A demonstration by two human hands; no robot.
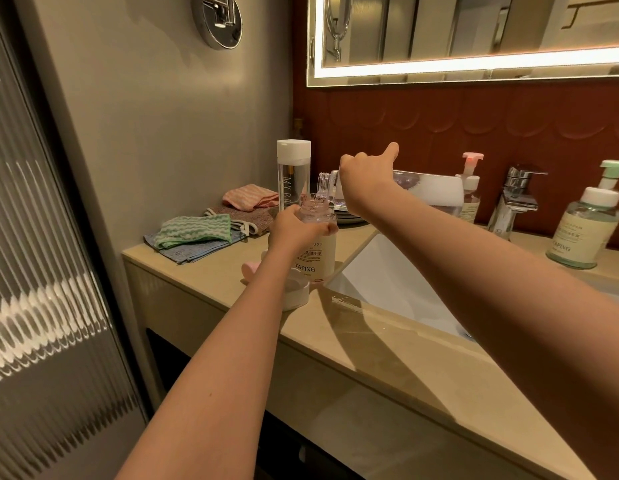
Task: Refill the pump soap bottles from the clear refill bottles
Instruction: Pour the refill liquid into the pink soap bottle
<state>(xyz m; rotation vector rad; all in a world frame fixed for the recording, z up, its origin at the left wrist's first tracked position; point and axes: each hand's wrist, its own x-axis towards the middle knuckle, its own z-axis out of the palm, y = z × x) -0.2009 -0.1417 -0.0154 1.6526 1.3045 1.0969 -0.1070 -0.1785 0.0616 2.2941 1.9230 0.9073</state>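
Note:
My left hand (294, 226) grips the shoulder of an uncapped soap bottle (318, 252) labelled YAPING, standing on the counter at the sink's left corner. My right hand (363, 176) holds a clear refill bottle (398, 188) tipped on its side, its open neck (322, 185) just above the soap bottle's mouth. The bottle's pink-and-white pump head (294, 289) lies on the counter by my left wrist. A second clear refill bottle (293, 174) with a white cap stands upright behind.
Folded cloths (204, 233) lie at the counter's left end. The white sink (387, 282) sits right of the bottle, with a chrome tap (516, 199) behind it. A pink-pump bottle (471, 188) and a green-pump bottle (588, 223) stand along the back. Dark plates (349, 218) sit behind.

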